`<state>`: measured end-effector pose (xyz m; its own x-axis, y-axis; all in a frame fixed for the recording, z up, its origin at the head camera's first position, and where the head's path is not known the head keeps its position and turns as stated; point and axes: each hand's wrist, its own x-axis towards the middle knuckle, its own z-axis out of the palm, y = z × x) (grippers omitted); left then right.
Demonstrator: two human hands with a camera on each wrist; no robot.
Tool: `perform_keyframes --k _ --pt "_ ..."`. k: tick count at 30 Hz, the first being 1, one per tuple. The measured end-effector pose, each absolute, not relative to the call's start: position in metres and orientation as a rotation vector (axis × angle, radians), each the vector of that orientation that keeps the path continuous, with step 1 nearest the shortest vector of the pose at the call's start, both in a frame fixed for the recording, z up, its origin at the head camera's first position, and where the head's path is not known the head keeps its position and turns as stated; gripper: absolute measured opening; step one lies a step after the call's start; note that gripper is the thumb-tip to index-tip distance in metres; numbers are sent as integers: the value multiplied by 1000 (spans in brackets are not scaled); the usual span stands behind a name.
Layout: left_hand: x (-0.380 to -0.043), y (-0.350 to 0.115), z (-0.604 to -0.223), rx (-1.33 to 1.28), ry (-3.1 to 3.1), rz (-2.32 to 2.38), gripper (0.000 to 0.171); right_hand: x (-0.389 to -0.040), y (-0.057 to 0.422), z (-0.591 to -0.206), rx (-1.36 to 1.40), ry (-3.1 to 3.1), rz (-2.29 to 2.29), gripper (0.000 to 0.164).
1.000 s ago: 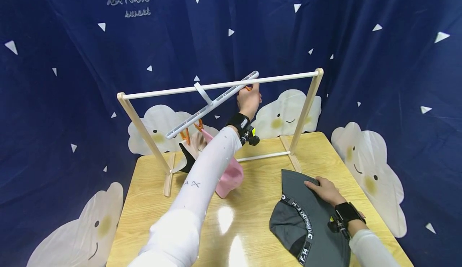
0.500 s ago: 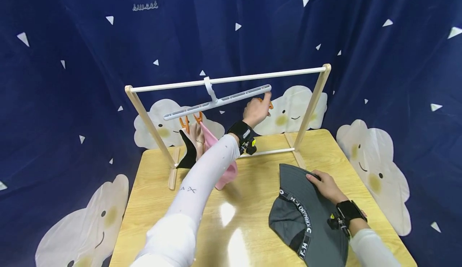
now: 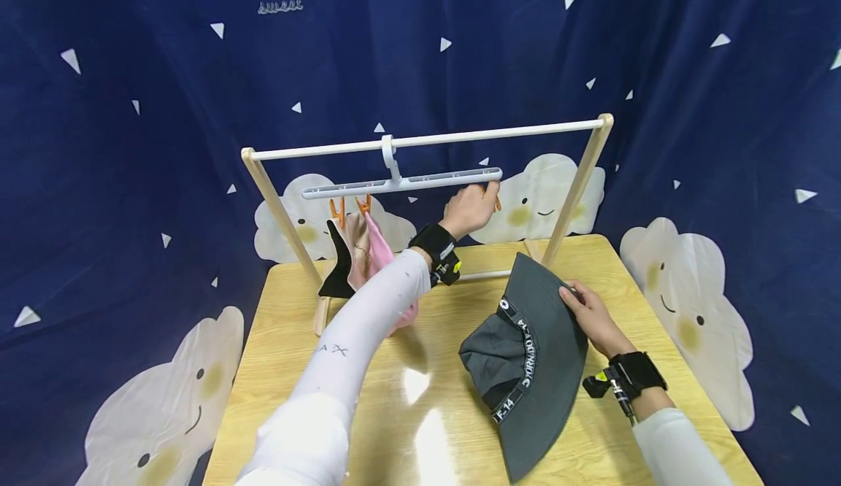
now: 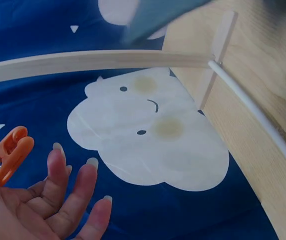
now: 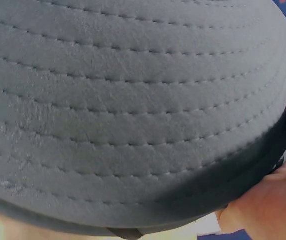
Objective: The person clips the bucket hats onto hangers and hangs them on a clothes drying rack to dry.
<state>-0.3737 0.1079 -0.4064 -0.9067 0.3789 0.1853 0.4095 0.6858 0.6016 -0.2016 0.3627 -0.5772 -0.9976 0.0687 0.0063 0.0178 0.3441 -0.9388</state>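
In the head view my left hand (image 3: 471,209) is at the right end of a light grey hanger (image 3: 355,190), pinching an orange clip (image 4: 15,155) there; its other fingers are spread loosely in the left wrist view. My right hand (image 3: 594,322) grips the brim edge of a dark grey bucket hat (image 3: 545,347), thumb on the near face. The hat is tilted up, its lettered band facing left. In the right wrist view the stitched brim (image 5: 133,110) fills most of the picture.
The hanger hooks over the white bar (image 3: 499,136) of a wooden rack. Two orange clips at its left end hold a black-and-beige cloth (image 3: 355,252) and a pink cloth (image 3: 379,245), partly behind the left forearm. A wooden table (image 3: 276,369) lies below; a blue curtain (image 3: 164,143) stands behind.
The hanger has swung from slanting to nearly level along the bar, with my left hand moving right at its end. My right hand has raised the hat's brim and moved it left.
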Motion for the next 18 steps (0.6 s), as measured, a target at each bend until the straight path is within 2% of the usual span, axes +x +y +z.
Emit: perform_keyframes --k 4,8,10,18 --pt "-370 109 -404 -686 -2855 -979 74 -208 357 -572 -71 -2379 1995 38" --pt "-367 107 -400 -696 -2888 -930 72 -215 349 -571 -71 -2171 2281 19" --pt "-365 107 -401 -708 -2902 -912 70 -216 346 -573 -102 -2080 2388 15" --pt "-356 104 -399 -742 -2930 -935 65 -228 324 -575 -131 -1883 2575 18"
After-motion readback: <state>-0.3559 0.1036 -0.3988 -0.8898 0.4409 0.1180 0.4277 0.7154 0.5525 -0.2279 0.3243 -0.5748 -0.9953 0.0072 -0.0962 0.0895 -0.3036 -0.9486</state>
